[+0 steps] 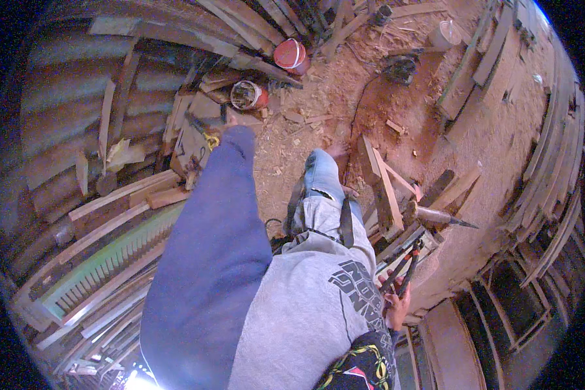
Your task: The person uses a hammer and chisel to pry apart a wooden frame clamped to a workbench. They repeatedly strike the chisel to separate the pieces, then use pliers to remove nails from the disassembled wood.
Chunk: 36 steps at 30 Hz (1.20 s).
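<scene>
My left arm, in a blue sleeve, stretches far forward. My left hand point(231, 121) shows only as a small patch past the cuff, its fingers too small to make out. It is just below a red-and-white bucket point(248, 95) filled with small pieces, beside some wood boards. A small yellow object point(212, 141) lies left of the cuff. At my right side, my right hand point(398, 305) is closed around a dark two-armed tool with orange bands point(409, 263). Dark patterned cloth point(357, 367) covers part of the right arm.
A red bucket point(291, 56) stands farther off. Right of my legs, a wooden frame point(380, 185) leans near a pointed cylindrical piece point(439, 215). Long planks point(546, 156) are stacked along the right. A green slatted panel point(104, 270) lies at left. Wood chips cover the dirt floor point(283, 156).
</scene>
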{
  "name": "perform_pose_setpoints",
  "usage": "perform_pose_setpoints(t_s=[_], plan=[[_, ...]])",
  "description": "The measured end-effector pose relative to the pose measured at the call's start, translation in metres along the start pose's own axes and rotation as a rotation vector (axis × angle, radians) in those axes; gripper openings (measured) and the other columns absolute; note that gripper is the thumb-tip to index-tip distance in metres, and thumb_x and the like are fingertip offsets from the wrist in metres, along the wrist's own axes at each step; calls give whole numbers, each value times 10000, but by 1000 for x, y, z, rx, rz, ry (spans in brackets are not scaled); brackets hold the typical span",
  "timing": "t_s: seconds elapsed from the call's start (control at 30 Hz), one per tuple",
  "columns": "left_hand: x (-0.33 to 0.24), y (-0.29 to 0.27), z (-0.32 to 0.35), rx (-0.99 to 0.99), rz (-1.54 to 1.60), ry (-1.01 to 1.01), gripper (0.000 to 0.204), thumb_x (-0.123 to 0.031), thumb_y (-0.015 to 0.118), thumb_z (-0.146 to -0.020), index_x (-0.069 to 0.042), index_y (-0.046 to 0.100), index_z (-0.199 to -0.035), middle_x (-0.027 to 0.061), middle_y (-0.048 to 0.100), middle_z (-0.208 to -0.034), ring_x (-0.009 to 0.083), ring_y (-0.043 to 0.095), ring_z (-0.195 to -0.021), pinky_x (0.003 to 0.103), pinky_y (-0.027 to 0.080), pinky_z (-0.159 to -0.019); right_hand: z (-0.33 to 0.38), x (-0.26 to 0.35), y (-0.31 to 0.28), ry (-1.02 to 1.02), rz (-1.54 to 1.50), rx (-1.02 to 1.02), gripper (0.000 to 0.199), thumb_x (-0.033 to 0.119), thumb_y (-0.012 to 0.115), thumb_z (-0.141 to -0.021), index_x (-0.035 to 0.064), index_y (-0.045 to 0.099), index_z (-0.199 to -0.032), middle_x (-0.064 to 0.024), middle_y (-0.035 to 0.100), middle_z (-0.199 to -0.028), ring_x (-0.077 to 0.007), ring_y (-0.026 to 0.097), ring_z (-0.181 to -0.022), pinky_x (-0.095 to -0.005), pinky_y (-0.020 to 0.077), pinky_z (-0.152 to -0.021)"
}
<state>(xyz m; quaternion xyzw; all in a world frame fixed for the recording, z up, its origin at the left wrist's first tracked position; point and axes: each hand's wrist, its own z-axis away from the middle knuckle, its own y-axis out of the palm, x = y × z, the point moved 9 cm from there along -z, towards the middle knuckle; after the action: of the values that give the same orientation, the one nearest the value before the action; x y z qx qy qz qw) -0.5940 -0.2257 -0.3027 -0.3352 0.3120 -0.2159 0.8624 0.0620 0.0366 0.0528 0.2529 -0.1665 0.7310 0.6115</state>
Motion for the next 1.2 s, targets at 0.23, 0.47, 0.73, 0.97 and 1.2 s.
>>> perform_pose_setpoints(t_s=[0.23, 0.47, 0.73, 0.97, 1.2], plan=[[66, 155, 101, 465, -727, 473, 482, -437, 721, -807, -12, 688, -1033, 195, 685, -1053, 326, 651, -944, 422, 506, -856, 8, -25, 8, 41, -34, -42, 568, -94, 475, -711, 52, 398, -1255, -207, 487, -1360, -405, 572, -1184, -455, 498, -975], [71, 235, 233, 827, -722, 802, 472, -417, 725, -790, -47, 705, -1083, 201, 686, -1100, 354, 647, -1043, 431, 490, -950, 15, -33, 22, 38, -98, -155, 576, -51, 511, -742, 19, 396, -1302, -207, 499, -1361, -364, 587, -1175, -427, 504, -970], [-42, 258, 424, 1166, -397, 1023, 319, -216, 664, -902, -20, 653, -1154, 128, 704, -1067, 230, 678, -934, 344, 534, -857, 16, -37, 20, -28, -435, -338, 369, -99, 473, -829, 41, 437, -1169, -230, 518, -1332, -364, 609, -1128, -437, 545, -892], [-46, 187, 679, 1576, -218, 1740, 220, -125, 659, -853, -82, 685, -1067, 122, 684, -991, 276, 667, -895, 363, 535, -790, 21, -28, 28, -243, -1077, -391, 338, -86, 414, -809, 78, 486, -1096, -279, 488, -1353, -437, 519, -1224, -531, 468, -983], [44, 197, 820, 1520, -550, 2268, 255, -154, 677, -793, -139, 706, -1046, 96, 625, -1029, 296, 608, -996, 413, 500, -864, 19, -9, -11, -194, -1279, -413, 289, -77, 417, -782, 79, 510, -1007, -274, 514, -1329, -429, 520, -1228, -515, 452, -1012]])
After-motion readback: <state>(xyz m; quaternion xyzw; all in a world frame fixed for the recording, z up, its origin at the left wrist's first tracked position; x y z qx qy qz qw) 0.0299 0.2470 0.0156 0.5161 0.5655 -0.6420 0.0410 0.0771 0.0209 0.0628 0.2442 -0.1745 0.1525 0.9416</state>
